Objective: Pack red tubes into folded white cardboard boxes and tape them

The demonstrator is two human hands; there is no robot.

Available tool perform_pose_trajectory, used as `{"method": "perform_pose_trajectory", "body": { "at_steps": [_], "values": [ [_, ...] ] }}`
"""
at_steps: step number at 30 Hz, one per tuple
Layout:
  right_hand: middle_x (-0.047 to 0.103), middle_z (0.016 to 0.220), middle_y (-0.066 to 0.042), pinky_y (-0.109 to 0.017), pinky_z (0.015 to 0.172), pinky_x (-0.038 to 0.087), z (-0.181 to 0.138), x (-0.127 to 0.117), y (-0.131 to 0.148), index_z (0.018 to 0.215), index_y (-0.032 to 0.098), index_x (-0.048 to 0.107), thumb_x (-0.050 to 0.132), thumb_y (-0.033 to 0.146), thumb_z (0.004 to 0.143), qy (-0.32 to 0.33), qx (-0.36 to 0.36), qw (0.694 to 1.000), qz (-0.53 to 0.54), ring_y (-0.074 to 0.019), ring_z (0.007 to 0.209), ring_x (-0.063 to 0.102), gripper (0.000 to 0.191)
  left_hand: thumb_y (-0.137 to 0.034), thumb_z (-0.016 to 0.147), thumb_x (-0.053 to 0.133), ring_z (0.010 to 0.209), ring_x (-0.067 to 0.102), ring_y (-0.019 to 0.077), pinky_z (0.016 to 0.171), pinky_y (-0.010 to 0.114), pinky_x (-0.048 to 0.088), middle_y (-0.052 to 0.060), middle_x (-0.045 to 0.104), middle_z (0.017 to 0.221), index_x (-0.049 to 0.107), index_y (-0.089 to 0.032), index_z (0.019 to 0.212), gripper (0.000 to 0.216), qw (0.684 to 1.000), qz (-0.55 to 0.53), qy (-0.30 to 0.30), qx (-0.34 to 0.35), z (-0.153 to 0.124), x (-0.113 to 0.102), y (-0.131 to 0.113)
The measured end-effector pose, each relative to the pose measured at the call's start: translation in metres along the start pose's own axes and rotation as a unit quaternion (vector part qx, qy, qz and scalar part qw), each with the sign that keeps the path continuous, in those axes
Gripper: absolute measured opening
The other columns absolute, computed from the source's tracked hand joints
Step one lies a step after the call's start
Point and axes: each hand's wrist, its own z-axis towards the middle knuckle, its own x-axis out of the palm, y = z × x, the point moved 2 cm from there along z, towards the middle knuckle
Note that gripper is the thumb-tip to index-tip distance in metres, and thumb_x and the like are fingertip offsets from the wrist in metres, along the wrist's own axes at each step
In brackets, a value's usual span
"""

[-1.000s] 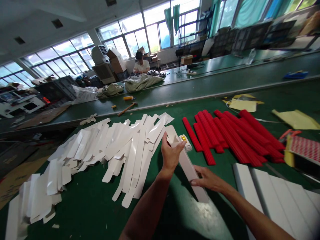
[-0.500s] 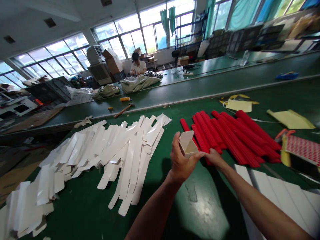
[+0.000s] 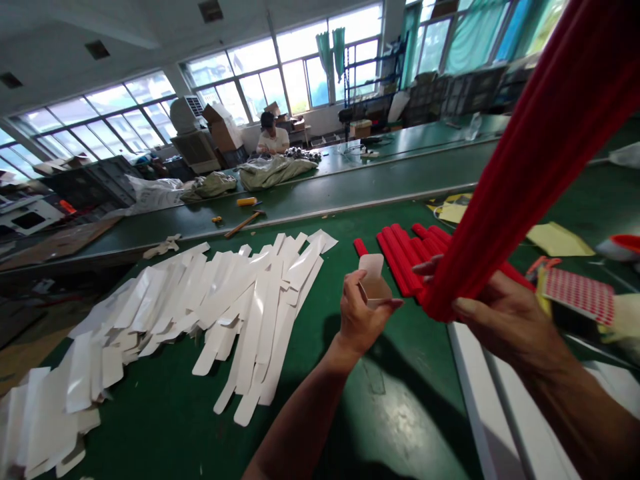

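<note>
My left hand [image 3: 356, 319] is closed around a narrow white cardboard box [image 3: 376, 288]. The near end of the box is open towards me, with one end flap standing up. In my right hand [image 3: 517, 323] is a bundle of long red ribbed rods [image 3: 520, 167], gripped near its lower end and slanting up to the right, close to the camera. More red rods [image 3: 400, 260] lie on the green table beyond the hands, partly hidden by the bundle. To the left spreads a heap of flattened white boxes [image 3: 263, 300].
Long white boxes [image 3: 483, 400] lie at the lower right, beneath my right arm. A red-dotted sheet [image 3: 579, 293] and yellow paper [image 3: 560, 239] lie at the right. A hammer [image 3: 243, 224] is on the table's far side. Another person [image 3: 273, 139] sits beyond the benches.
My right hand has left the box's side and moved right, and now holds a bundle of red rods raised off the table. The left hand stays around the box.
</note>
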Motion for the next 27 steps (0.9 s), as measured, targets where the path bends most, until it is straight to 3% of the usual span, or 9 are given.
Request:
{"method": "perform_pose_trajectory", "body": {
  "at_steps": [4,8,12,17,22,27],
  "values": [
    [0.066,0.122,-0.006,-0.037,0.087,0.058,0.019,0.052,0.032,0.115,0.025,0.065,0.076,0.044,0.077,0.054,-0.074,0.994,-0.05,-0.0268,0.108,0.065,0.044,-0.047,0.07,0.079,0.1,0.068,0.0287,0.081,0.04,0.058,0.014,0.065,0.11,0.041,-0.02,0.124,0.071,1.0,0.026,0.01,0.006,-0.012,0.008,-0.001],
    [0.066,0.119,-0.006,-0.037,0.089,0.057,0.024,0.075,0.025,0.115,0.024,0.064,0.068,0.04,0.085,0.079,-0.15,0.975,-0.147,-0.0255,0.106,0.065,0.034,-0.049,0.073,0.076,0.099,0.069,0.0301,0.079,0.04,0.058,0.017,0.066,0.11,0.035,-0.017,0.129,0.077,0.999,0.025,-0.007,-0.026,-0.019,0.003,0.001],
    [0.069,0.109,-0.005,-0.04,0.096,0.053,0.021,0.068,0.01,0.108,0.022,0.064,0.066,0.036,0.086,0.044,-0.19,0.959,-0.203,-0.0238,0.105,0.066,0.026,-0.05,0.07,0.079,0.101,0.068,0.0286,0.081,0.04,0.058,0.015,0.065,0.112,0.033,-0.019,0.13,0.082,0.999,-0.002,0.009,-0.033,-0.019,-0.006,-0.001],
    [0.071,0.102,-0.004,-0.036,0.087,0.057,0.021,0.048,0.001,0.102,0.021,0.066,0.072,0.042,0.081,-0.002,-0.104,0.977,-0.185,-0.0229,0.096,0.068,0.029,-0.051,0.067,0.083,0.099,0.069,0.0274,0.077,0.037,0.058,0.015,0.063,0.112,0.035,-0.02,0.129,0.085,1.0,-0.006,-0.007,-0.029,-0.02,0.0,-0.003],
    [0.073,0.095,-0.004,-0.036,0.081,0.059,0.02,0.051,0.009,0.094,0.022,0.069,0.072,0.048,0.079,0.018,-0.088,0.975,-0.203,-0.0242,0.091,0.069,0.03,-0.049,0.073,0.078,0.104,0.066,0.0293,0.085,0.042,0.056,0.018,0.061,0.114,0.034,-0.015,0.132,0.082,0.999,0.021,-0.013,0.022,-0.018,0.002,-0.008],
    [0.073,0.096,-0.005,-0.037,0.081,0.058,0.021,0.057,0.001,0.1,0.019,0.069,0.071,0.043,0.082,0.057,-0.091,0.972,-0.209,-0.0235,0.089,0.069,0.03,-0.044,0.077,0.074,0.103,0.066,0.0284,0.085,0.042,0.056,0.018,0.061,0.113,0.034,-0.015,0.133,0.075,0.999,0.03,-0.009,0.028,-0.014,-0.004,-0.01]
  ]
}}
